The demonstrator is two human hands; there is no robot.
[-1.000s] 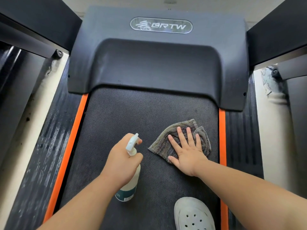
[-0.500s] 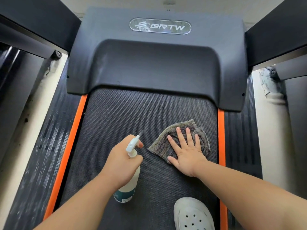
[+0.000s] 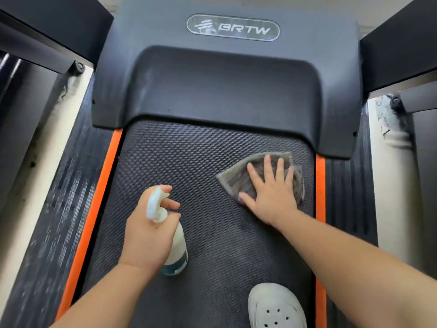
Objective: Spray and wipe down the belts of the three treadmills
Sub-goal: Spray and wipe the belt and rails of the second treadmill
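Right hand (image 3: 272, 200) slid cloth (image 3: 234, 178) toward upper right, fingers spread flat; left hand (image 3: 146, 237) wraps spray bottle (image 3: 177, 252). Belt (image 3: 189, 162) looks mid-wipe; other two treadmills' state not visible.

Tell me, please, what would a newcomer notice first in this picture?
The left hand grips a white spray bottle over the middle of the black belt, and the right hand presses flat on a grey cloth near the right orange strip. A BRTW logo marks the hood above; a white shoe stands on the belt below.
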